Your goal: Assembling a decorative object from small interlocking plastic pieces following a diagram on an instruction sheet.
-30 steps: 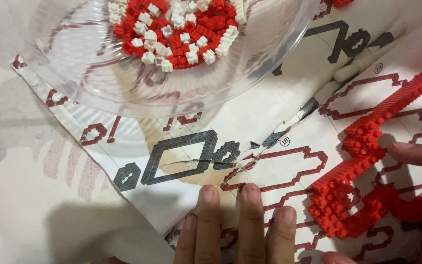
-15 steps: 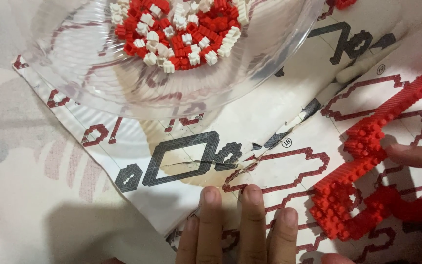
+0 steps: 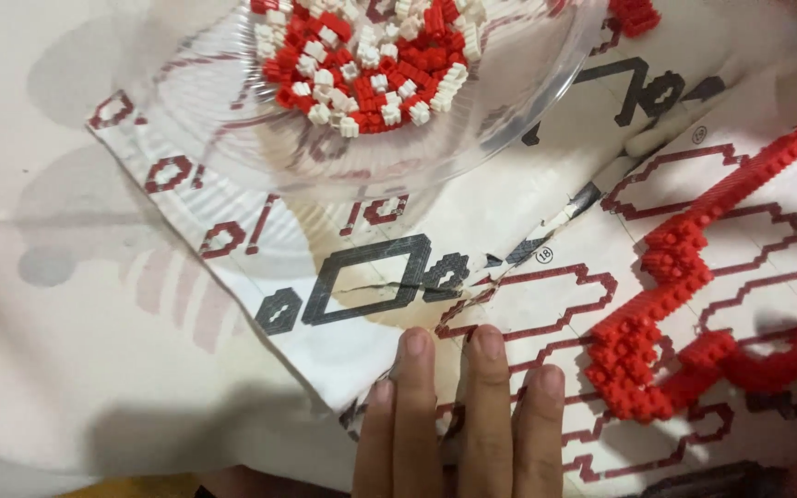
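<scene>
Pinning the torn instruction sheet (image 3: 546, 231) flat is the work in hand, and I judge it goes best with even pressure near the rip, so the paper does not shift under the red brick assembly (image 3: 684, 304) lying at three o'clock. The clear plastic bowl (image 3: 223, 148) of red and white bricks (image 3: 362, 65) stands on the sheet at twelve o'clock. The left hand (image 3: 458, 424) reaches in from six o'clock, fingers straight and close together, palm down, holding nothing. The right hand cannot be made out.
</scene>
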